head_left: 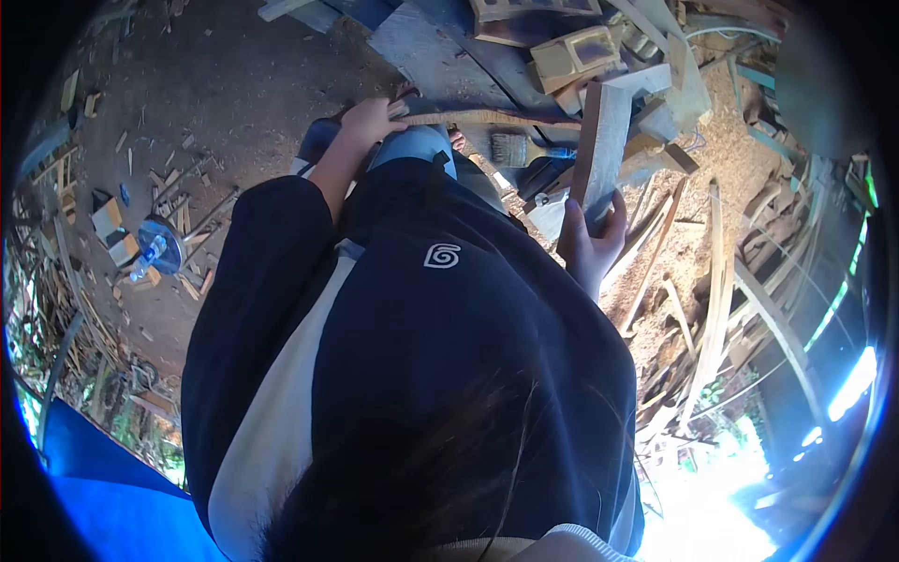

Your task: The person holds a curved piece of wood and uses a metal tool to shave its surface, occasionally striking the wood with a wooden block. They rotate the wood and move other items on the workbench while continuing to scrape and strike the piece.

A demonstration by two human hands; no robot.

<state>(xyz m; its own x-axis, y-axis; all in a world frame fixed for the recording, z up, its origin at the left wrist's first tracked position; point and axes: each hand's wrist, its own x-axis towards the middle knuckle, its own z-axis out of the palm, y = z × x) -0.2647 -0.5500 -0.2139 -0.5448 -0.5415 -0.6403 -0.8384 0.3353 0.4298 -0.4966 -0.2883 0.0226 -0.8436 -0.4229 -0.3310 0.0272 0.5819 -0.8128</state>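
Note:
My right hand [592, 245] is wrapped round the lower end of a thick wooden block [604, 140], which stands up from the grip. My left hand [368, 122] is closed on the near end of a long, thin, slightly curved wooden strip [496, 118] above my lap. The strip runs to the right and its far end meets the block in this view. Just below the strip lies a paintbrush [510, 150] with a blue handle.
Wooden blocks [576, 54] and boards are piled ahead and to the right. Wood strips [716, 281] and sawdust cover the right side. On the left floor, a round container [161, 245] with a plastic bottle stands among wood scraps. A blue sheet [112, 468] hangs at lower left.

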